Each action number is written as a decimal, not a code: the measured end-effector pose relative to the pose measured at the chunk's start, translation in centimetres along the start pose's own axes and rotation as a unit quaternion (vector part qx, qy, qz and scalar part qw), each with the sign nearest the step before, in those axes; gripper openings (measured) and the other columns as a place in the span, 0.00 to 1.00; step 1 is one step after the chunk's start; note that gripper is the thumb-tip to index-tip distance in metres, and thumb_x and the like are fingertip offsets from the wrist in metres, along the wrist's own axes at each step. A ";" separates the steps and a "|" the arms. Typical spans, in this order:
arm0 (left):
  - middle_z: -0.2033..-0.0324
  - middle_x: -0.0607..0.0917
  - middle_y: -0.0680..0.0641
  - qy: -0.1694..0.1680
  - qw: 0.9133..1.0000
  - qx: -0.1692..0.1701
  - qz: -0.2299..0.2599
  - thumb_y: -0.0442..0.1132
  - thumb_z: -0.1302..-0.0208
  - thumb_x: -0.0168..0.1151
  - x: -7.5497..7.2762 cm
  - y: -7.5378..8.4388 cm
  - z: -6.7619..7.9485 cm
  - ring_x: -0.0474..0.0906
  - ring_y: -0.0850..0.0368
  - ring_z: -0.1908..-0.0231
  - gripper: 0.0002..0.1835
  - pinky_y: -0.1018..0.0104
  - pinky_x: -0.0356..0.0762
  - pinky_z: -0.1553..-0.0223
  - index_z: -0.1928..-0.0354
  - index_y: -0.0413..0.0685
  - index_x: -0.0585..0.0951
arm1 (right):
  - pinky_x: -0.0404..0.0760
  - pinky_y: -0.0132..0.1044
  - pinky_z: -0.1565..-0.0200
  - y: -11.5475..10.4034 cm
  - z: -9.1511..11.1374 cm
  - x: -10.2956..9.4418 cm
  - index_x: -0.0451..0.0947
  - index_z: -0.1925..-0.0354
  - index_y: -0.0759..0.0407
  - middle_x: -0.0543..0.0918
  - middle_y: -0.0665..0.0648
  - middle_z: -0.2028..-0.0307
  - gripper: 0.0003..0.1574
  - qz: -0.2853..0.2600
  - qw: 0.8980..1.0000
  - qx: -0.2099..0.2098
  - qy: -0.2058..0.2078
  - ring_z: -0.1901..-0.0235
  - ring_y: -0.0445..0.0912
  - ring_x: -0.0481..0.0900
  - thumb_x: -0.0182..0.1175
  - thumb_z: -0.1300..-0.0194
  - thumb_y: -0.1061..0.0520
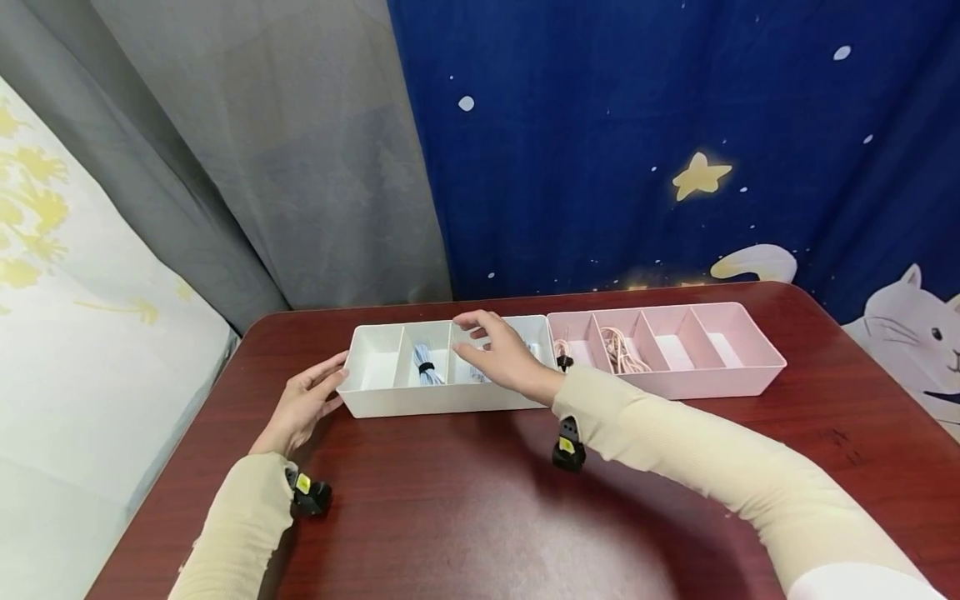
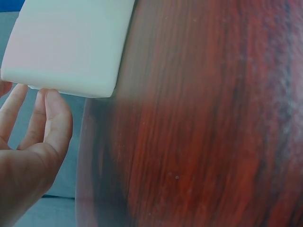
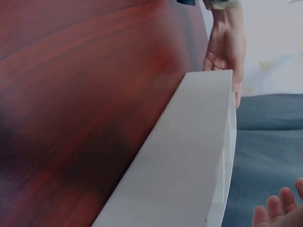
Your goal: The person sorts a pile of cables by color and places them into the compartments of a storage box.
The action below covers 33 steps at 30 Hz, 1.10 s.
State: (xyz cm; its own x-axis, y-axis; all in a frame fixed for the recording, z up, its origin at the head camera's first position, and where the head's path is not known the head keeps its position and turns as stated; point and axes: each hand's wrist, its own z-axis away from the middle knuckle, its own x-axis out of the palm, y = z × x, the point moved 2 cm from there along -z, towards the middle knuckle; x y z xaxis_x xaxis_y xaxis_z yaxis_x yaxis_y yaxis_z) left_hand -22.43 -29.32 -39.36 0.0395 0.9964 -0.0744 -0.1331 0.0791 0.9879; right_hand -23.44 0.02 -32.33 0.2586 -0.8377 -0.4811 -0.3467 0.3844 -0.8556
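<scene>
A white divided tray (image 1: pixel 427 403) stands on the table. My left hand (image 1: pixel 302 404) touches its left end with extended fingers, and the left wrist view shows those fingertips against the end wall. Over the middle of this tray hovers my right hand (image 1: pixel 510 354), fingers loosely spread and nothing held. In the tray's second compartment from the left lies a light-blue cable bundle (image 1: pixel 427 367) with a black tie. More pale cable (image 1: pixel 477 375) shows partly beneath the right hand, which hides much of that area. In the right wrist view, only the fingers (image 3: pixel 274 208) of the right hand appear.
A pink divided tray (image 1: pixel 705 385) adjoins the white one on its right. Pinkish cables (image 1: pixel 621 352) lie in its two left compartments. Both trays are on a reddish-brown table (image 1: pixel 480 500), with a grey curtain (image 1: pixel 300 167) and a blue curtain (image 1: pixel 585 167) behind.
</scene>
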 end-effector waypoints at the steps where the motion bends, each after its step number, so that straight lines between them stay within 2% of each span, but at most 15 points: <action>1: 0.52 0.71 0.53 0.001 1.000 0.000 0.003 0.45 0.40 0.57 0.0 0.0 0.0 0.74 0.68 0.60 0.31 0.72 0.75 0.61 0.36 0.44 0.62 | 0.70 0.44 0.50 0.1 0.3 -0.2 0.68 0.46 0.59 0.70 0.57 0.50 0.22 0.000 1.000 -0.011 0.001 0.50 0.52 0.68 0.55 0.39 0.57; 5: 0.51 0.71 0.53 0.010 1.000 0.003 0.012 0.45 0.40 0.57 0.0 -0.1 0.0 0.74 0.67 0.59 0.31 0.72 0.75 0.61 0.37 0.44 0.62 | 0.70 0.45 0.51 0.2 1.1 -1.4 0.68 0.47 0.60 0.71 0.57 0.51 0.22 -0.004 0.999 -0.048 0.012 0.51 0.52 0.69 0.56 0.40 0.58; 10: 0.48 0.69 0.50 0.019 1.000 -0.003 0.000 0.46 0.40 0.56 0.1 -0.3 0.2 0.73 0.68 0.58 0.31 0.72 0.75 0.60 0.37 0.45 0.62 | 0.70 0.46 0.52 0.6 2.2 -3.3 0.69 0.47 0.62 0.72 0.58 0.51 0.22 -0.007 0.997 -0.070 0.033 0.52 0.52 0.70 0.57 0.41 0.60; 13: 0.45 0.67 0.47 0.025 0.999 -0.007 -0.021 0.48 0.39 0.55 0.2 -0.3 0.4 0.72 0.68 0.57 0.31 0.72 0.74 0.60 0.36 0.46 0.62 | 0.70 0.47 0.53 1.0 3.1 -4.3 0.69 0.47 0.63 0.73 0.60 0.52 0.23 -0.006 0.996 -0.072 0.044 0.53 0.52 0.70 0.57 0.42 0.61; 16: 0.43 0.66 0.44 0.042 0.997 -0.008 -0.062 0.50 0.39 0.54 0.3 0.0 0.5 0.72 0.67 0.57 0.30 0.70 0.74 0.58 0.36 0.48 0.62 | 0.70 0.46 0.53 1.6 3.8 -5.1 0.68 0.47 0.64 0.73 0.61 0.53 0.23 -0.013 0.996 -0.067 0.054 0.53 0.52 0.70 0.56 0.41 0.61; 21: 0.48 0.70 0.41 0.076 0.985 0.004 -0.152 0.50 0.37 0.51 1.0 1.0 0.3 0.71 0.60 0.57 0.27 0.68 0.74 0.59 0.38 0.48 0.66 | 0.69 0.46 0.52 2.4 5.0 -6.3 0.68 0.47 0.68 0.73 0.64 0.53 0.22 -0.041 0.995 -0.054 0.078 0.53 0.53 0.70 0.56 0.41 0.65; 24: 0.51 0.71 0.40 0.082 0.979 0.019 -0.183 0.48 0.36 0.50 1.6 1.6 0.5 0.70 0.55 0.57 0.26 0.71 0.74 0.63 0.39 0.45 0.66 | 0.69 0.44 0.52 3.0 5.7 -6.7 0.67 0.47 0.70 0.73 0.66 0.53 0.22 -0.049 0.994 -0.046 0.086 0.53 0.55 0.69 0.55 0.41 0.66; 27: 0.50 0.71 0.38 0.088 0.973 0.029 -0.209 0.47 0.36 0.50 2.0 1.9 0.8 0.70 0.51 0.56 0.27 0.70 0.73 0.62 0.38 0.42 0.64 | 0.71 0.41 0.53 4.1 6.0 -6.7 0.68 0.48 0.69 0.73 0.65 0.53 0.21 -0.052 0.994 -0.035 0.093 0.54 0.55 0.70 0.55 0.40 0.65; 29: 0.49 0.70 0.37 0.097 0.969 0.038 -0.222 0.45 0.37 0.51 2.5 2.1 1.0 0.69 0.48 0.54 0.27 0.67 0.72 0.60 0.38 0.40 0.63 | 0.71 0.42 0.54 4.7 6.3 -6.9 0.69 0.49 0.70 0.73 0.67 0.53 0.20 -0.058 0.993 -0.025 0.102 0.55 0.56 0.70 0.55 0.41 0.65; 33: 0.46 0.66 0.36 0.134 0.953 0.074 -0.262 0.41 0.39 0.53 3.7 2.3 1.4 0.64 0.44 0.48 0.28 0.55 0.66 0.52 0.38 0.38 0.62 | 0.68 0.45 0.50 5.4 6.8 -7.4 0.71 0.50 0.69 0.74 0.67 0.54 0.19 -0.049 0.990 -0.011 0.129 0.54 0.55 0.70 0.55 0.41 0.64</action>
State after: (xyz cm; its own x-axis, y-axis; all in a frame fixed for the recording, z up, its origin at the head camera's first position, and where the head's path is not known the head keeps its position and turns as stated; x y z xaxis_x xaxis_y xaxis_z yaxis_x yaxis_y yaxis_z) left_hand -21.20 -25.52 -37.13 -0.1947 0.7945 -0.5753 -0.0219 0.5828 0.8123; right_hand -21.11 10.95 -34.71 0.0533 -0.9429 -0.3288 -0.3508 0.2906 -0.8902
